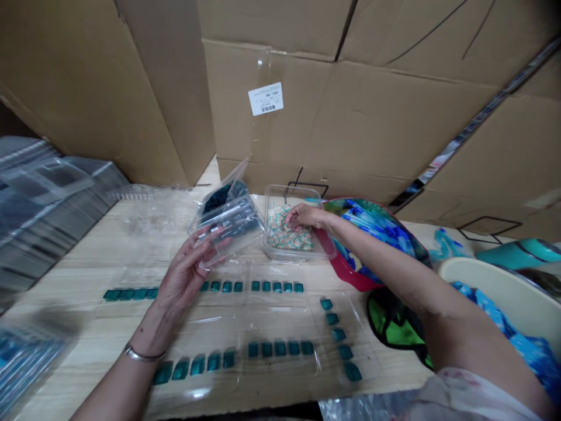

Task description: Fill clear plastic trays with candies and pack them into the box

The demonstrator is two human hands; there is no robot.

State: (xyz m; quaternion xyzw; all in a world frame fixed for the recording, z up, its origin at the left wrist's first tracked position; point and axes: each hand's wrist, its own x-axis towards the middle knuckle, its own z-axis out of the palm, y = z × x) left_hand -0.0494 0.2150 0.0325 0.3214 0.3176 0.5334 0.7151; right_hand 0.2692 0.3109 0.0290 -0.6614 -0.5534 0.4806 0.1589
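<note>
My left hand is raised over the table with its fingers closed round a clear plastic blister tray, which is tilted. My right hand reaches into a clear plastic tub full of small pale and green pieces. Its fingertips are pinched together among them, and what they grip, if anything, is too small to make out. Below both hands, clear trays lie flat on the table, with rows of teal square pieces in them.
A bag of dark pieces stands behind my left hand. On the right are a red basin of blue packets, a cream basin and a teal bottle. Stacked clear plastic packaging fills the left. Cardboard boxes wall off the back.
</note>
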